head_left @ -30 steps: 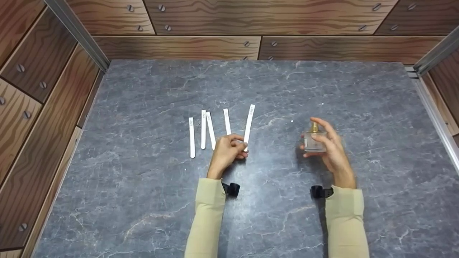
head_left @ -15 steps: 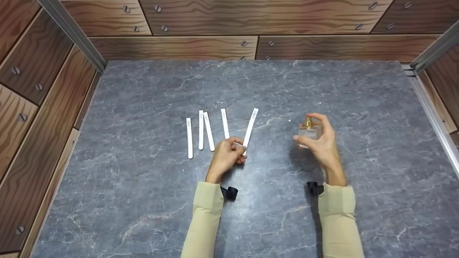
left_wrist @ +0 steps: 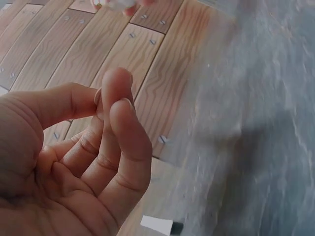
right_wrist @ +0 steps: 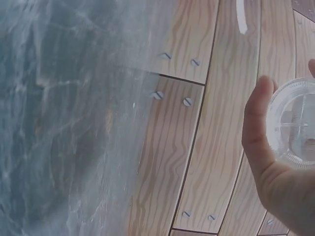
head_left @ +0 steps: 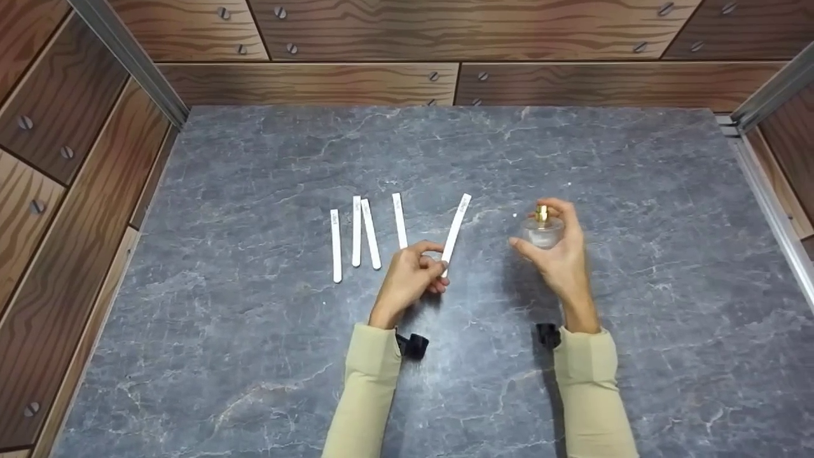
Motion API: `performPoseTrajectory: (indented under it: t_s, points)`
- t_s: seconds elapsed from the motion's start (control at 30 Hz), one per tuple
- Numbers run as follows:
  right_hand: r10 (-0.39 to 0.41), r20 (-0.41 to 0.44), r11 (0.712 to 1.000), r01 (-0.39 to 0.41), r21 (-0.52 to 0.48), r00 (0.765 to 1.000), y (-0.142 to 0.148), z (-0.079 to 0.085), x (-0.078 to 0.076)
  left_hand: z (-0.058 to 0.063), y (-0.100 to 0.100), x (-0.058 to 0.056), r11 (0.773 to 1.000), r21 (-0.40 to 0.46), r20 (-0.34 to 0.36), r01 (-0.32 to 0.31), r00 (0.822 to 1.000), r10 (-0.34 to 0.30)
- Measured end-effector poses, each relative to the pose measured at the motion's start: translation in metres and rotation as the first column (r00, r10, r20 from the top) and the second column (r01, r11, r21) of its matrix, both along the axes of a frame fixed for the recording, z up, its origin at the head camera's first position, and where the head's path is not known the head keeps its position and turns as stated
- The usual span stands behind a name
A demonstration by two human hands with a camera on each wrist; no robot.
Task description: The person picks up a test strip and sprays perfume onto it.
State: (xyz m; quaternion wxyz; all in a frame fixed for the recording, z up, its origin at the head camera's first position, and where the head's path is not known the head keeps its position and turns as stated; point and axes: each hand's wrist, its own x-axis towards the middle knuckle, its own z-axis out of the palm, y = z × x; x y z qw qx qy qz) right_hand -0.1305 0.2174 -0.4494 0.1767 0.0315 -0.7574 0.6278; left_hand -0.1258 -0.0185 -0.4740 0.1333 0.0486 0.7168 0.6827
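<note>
My left hand [head_left: 408,278] pinches the lower end of a white perfume test strip [head_left: 456,228] between thumb and fingers. The strip leans up and to the right, with small dark print near its top. In the left wrist view the fingertips [left_wrist: 118,81] meet the thumb, and the held strip is hidden. To the right, my right hand [head_left: 567,254] holds a clear glass perfume bottle [head_left: 542,237] with a gold spray top, a finger resting on that top. From the right wrist view I see the bottle's round base [right_wrist: 295,123] beside my thumb.
Several more white test strips [head_left: 336,247] lie spread left of my left hand, one partly behind it. They rest on a grey marbled table [head_left: 254,356]. Wood-patterned walls [head_left: 356,83] with metal corner posts [head_left: 124,60] bound the back and sides.
My right hand has moved left with the bottle, turning it so its spray top and round body show. The left hand and its strip have shifted slightly right, the strip leaning further.
</note>
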Motion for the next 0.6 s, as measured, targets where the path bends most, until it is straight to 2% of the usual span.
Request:
performPoseTrajectory:
  t_s: [0.1,0.2,0.37,0.47,0.6]
  points:
    - [-0.041,-0.017,0.994,0.042,0.106,0.999,-0.004,-0.004,0.0,0.003,0.002,0.002,1.0,-0.002,0.003,0.023,1.0,-0.023]
    - [-0.105,-0.073,0.972,0.118,0.205,0.992,-0.006,-0.006,-0.001,0.006,0.003,0.003,0.999,-0.001,0.0,0.035,0.999,-0.035]
    - [-0.206,-0.153,0.939,0.24,0.248,0.966,-0.008,-0.006,-0.002,0.007,0.005,0.003,0.999,-0.015,-0.007,0.041,0.999,-0.041]
    - [-0.222,-0.163,0.929,0.259,0.265,0.961,-0.009,-0.006,-0.003,0.008,0.006,0.002,0.999,-0.019,-0.008,0.049,0.999,-0.049]
    - [-0.201,-0.18,0.922,0.248,0.297,0.963,-0.013,-0.006,-0.003,0.008,0.007,0.002,0.999,-0.009,-0.005,0.054,0.999,-0.054]
